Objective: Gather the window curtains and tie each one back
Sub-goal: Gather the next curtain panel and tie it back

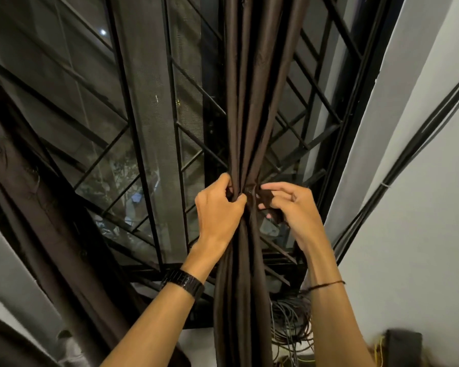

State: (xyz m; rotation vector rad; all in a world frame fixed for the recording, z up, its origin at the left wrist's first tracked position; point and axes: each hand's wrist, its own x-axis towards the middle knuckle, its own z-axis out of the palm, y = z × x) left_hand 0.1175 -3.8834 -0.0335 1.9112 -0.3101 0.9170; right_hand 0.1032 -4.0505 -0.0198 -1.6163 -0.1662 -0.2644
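Right at the middle of the view hangs a dark brown curtain, drawn together into one narrow bundle of long folds in front of the window. It is pinched to its tightest waist where the two hands meet, and below that point the cloth falls loose again, widening toward the sill.

On the bundle's left edge, the left hand grips the gathered folds, its thumb pressed on the front of the cloth and its fingers curled round the side, closed on the fabric. On the right edge, the right hand holds a short dark strip of the same brown material, the tie-back, between the thumb and bent fingers; the strip runs from those fingers straight to the waist of the bundle, where it meets the left thumb. Whether it goes fully round the back of the curtain cannot be told. The two hands lie close together, with only the squeezed cloth between them.

A dark watch band sits on the left wrist, and a thin dark thread bracelet on the right.

Behind the curtain stands a black metal window grille with slanted bars, with a mesh screen panel to its left. A second brown curtain hangs at the far left. White wall fills the right side, crossed by black cables, and a tangle of wires lies low beside the bundle.
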